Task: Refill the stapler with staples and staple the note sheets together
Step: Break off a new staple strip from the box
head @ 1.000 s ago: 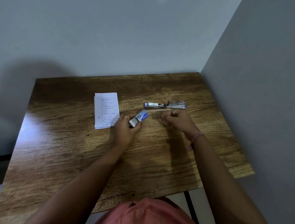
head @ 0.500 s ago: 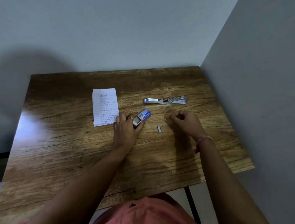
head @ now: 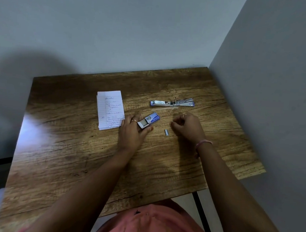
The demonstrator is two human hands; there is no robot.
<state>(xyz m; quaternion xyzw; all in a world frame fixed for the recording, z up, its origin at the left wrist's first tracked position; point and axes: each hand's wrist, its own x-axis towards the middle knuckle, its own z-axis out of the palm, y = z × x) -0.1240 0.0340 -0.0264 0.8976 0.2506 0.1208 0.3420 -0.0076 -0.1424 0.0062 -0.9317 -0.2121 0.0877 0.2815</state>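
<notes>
The left hand (head: 131, 132) lies low on the worktop (head: 72, 155), its grip closed around the near end of the small staple box (head: 149, 122), whose inner tray is slid partly out, probably to steady it while staples are taken. A short strip of staples (head: 166, 132) lies loose on the wood between the hands, just beside the right hand (head: 188, 127). That hand is curled with fingertips pinched together; whether it holds more staples I cannot tell. The stapler (head: 172, 103) lies farther back, swung open flat so its channel is exposed for loading, apart from both hands. The note sheets (head: 110, 109) sit stacked to the left, touching the left hand's fingers, not yet stapled. Handwriting covers the top sheet and the blue box carries printing, both too small to read
</notes>
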